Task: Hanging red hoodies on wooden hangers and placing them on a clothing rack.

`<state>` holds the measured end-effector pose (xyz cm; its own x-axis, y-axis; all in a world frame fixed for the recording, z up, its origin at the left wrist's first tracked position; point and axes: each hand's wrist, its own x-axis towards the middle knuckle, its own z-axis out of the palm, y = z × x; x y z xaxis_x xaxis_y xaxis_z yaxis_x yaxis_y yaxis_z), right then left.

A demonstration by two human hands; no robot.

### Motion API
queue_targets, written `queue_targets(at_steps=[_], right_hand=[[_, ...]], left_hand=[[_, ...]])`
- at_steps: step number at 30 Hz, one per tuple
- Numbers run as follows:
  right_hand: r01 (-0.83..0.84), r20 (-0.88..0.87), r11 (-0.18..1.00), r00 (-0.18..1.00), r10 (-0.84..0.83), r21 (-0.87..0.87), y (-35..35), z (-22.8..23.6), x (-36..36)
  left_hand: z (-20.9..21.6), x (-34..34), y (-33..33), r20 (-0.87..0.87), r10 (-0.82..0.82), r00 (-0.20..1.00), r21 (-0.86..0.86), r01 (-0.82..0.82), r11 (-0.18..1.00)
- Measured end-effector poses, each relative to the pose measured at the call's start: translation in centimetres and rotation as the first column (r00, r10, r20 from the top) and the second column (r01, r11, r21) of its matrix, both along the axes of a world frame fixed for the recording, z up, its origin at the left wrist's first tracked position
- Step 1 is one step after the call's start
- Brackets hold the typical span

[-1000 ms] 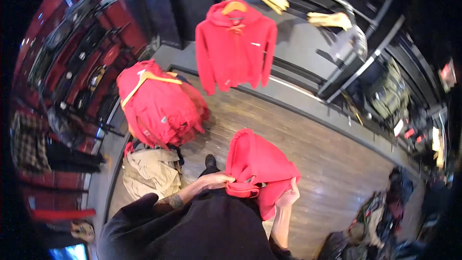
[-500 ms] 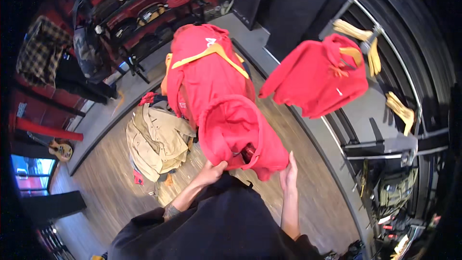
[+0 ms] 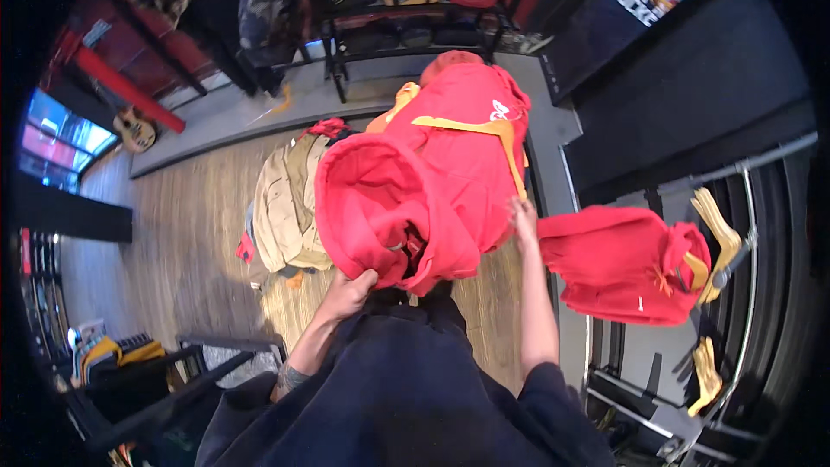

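Observation:
A red hooded sweatshirt (image 3: 372, 177) hangs in front of me, its hood opening facing up. The fingers of my left hand (image 3: 350, 292) are closed on the hood's lower edge. Beyond it is a pile of red garments (image 3: 475, 95) with a white mark on top; what supports the pile is hidden. A wooden clothes hanger (image 3: 467, 124) lies across this pile. My right hand (image 3: 523, 220), slightly blurred, is off the sweatshirt, its fingers curled at the hanger's near end.
Tan and other clothes (image 3: 285, 207) lie heaped at the left. On the right, another red hoodie (image 3: 627, 264) hangs near several bare wooden hangers (image 3: 718, 229) on a metal rail. A low grey platform (image 3: 233, 108) borders the floor, with a black shelf rack (image 3: 406, 4) behind.
My right hand has left the sweatshirt and moved forward to the hanger on the pile. My left hand still holds the hood. The view has turned, shifting the room.

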<state>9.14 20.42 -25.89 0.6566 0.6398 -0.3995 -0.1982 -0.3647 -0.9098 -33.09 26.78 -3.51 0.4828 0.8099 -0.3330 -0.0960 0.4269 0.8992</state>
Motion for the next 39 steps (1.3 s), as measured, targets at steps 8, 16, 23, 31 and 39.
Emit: queue_targets(at_steps=[8, 16, 23, 31, 39], right_hand=[[-0.091, 0.348, 0.986, 0.928, 0.136, -0.143, 11.1, -8.2, 12.0], [-0.199, 0.507, 0.89, 0.761, 0.405, -0.411, 14.2, -6.8, 10.3], [-0.094, 0.782, 0.957, 0.556, 0.28, -0.276, 8.2, 0.6, 5.0], [-0.444, 0.514, 0.882, 0.8, 0.311, 0.158, -1.5, 12.4, -2.0], [-0.553, 0.729, 0.833, 0.57, 0.378, 0.001, -3.5, 21.2, -7.6]], left_hand=[[-1.3, -2.5, -4.3, 0.025, 0.349, 0.937, -0.161, -0.341, 0.926], [-0.4, -3.2, -6.4, 0.131, 0.652, 0.747, -0.223, -0.619, 0.753], [1.2, -3.7, -5.0, -0.174, 0.629, 0.757, 0.377, -0.539, 0.753], [3.0, -3.3, -1.2, -0.188, 0.562, 0.806, 0.462, -0.432, 0.774], [2.4, 2.4, 1.1, -0.235, 0.365, 0.901, 0.613, -0.154, 0.775]])
